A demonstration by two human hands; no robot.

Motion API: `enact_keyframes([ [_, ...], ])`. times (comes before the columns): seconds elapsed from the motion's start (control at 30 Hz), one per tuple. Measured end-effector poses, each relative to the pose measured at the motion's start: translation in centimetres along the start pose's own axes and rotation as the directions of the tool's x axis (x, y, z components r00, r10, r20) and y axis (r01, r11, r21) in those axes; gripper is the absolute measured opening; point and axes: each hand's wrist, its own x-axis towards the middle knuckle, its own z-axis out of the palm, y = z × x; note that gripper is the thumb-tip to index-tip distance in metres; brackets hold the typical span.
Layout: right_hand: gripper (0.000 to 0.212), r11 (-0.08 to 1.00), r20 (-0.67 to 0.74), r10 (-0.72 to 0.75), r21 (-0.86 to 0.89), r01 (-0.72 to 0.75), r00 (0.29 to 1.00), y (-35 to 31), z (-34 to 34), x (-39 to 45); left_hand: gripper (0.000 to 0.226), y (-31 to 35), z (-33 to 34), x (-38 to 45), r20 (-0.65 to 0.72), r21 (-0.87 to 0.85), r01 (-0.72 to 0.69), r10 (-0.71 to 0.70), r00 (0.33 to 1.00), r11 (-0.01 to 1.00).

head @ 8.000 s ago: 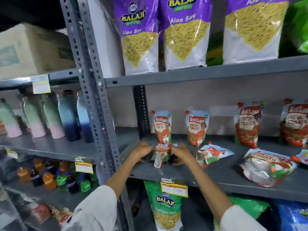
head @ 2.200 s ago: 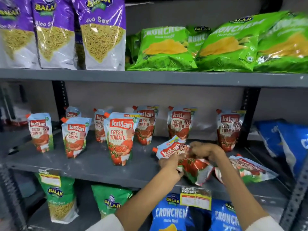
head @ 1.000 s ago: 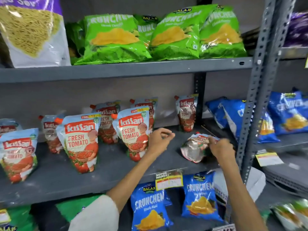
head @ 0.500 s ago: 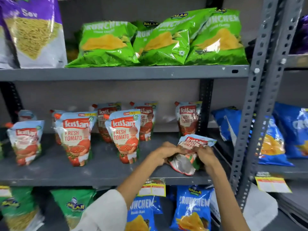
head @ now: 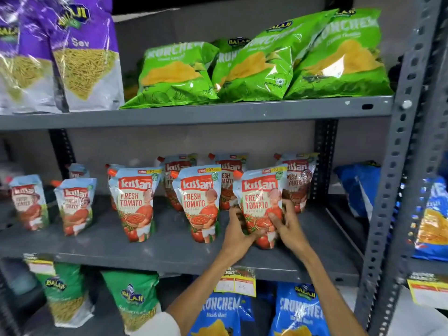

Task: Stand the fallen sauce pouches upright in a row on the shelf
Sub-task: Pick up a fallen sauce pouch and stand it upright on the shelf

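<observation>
Light-blue and red tomato sauce pouches stand on the grey middle shelf (head: 169, 251). The rightmost front pouch (head: 260, 192) stands upright near the shelf's right end, its label facing me. My left hand (head: 236, 232) grips its lower left side and my right hand (head: 288, 229) grips its lower right side. To its left, two more front pouches (head: 200, 200) (head: 134, 202) stand upright, with smaller-looking ones (head: 75, 204) farther left. Behind them a back row of pouches (head: 299, 180) stands against the wall.
A perforated grey upright post (head: 397, 166) bounds the shelf on the right. Green chip bags (head: 261, 64) and purple snack bags (head: 82, 57) fill the shelf above. Blue chip bags (head: 300, 309) and price tags (head: 238, 282) hang below. More blue bags (head: 358, 187) sit to the right.
The last pouch, lying tilted in both hands half a second ago, now stands upright at the right end of the front row. Both hands have slid down to its lower sides.
</observation>
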Motion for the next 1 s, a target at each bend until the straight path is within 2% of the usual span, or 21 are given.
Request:
enact_keyframes([
  [0.1, 0.033, 0.997, 0.006, 0.028, 0.075, -0.029, 1.0, 0.5, -0.1, -0.2, 0.076, -0.6, -0.7, 0.3, 0.049, 0.039, 0.019, -0.021, 0.999, 0.999],
  [0.23, 0.052, 0.994, 0.09, 0.093, 0.044, -0.097, 0.992, 0.3, -1.4, -0.4, 0.091, -1.3, -1.4, 1.3, 0.172, 0.026, 0.068, -0.071, 0.982, 0.997],
  [0.37, 0.066, 0.983, 0.145, 0.172, 0.046, -0.18, 0.974, 1.4, -2.0, -1.2, 0.085, -2.0, -1.0, 1.3, 0.192, -0.021, 0.087, -0.081, 0.978, 0.996],
  [0.5, 0.074, 0.982, 0.085, 0.162, 0.085, -0.169, 0.983, 1.7, -3.2, -1.5, 0.084, -1.4, 0.9, 1.5, 0.207, -0.037, 0.059, -0.051, 0.977, 0.998],
  [0.73, 0.054, 0.99, -0.117, 0.133, 0.052, -0.127, 0.984, 2.3, -7.4, -2.1, 0.081, -0.1, 6.9, 2.4, 0.248, -0.058, 0.042, -0.026, 0.968, 0.997],
  [0.8, 0.054, 0.991, -0.167, 0.134, 0.026, -0.131, 0.977, 2.7, -8.2, -2.3, 0.079, 0.2, 8.2, 2.5, 0.257, -0.068, 0.044, -0.025, 0.966, 0.997],
  [1.0, 0.058, 0.99, -0.206, 0.124, -0.033, -0.134, 0.971, 2.8, -8.5, -2.9, 0.074, 0.0, 9.2, 2.6, 0.262, -0.09, 0.042, -0.017, 0.965, 0.995],
])
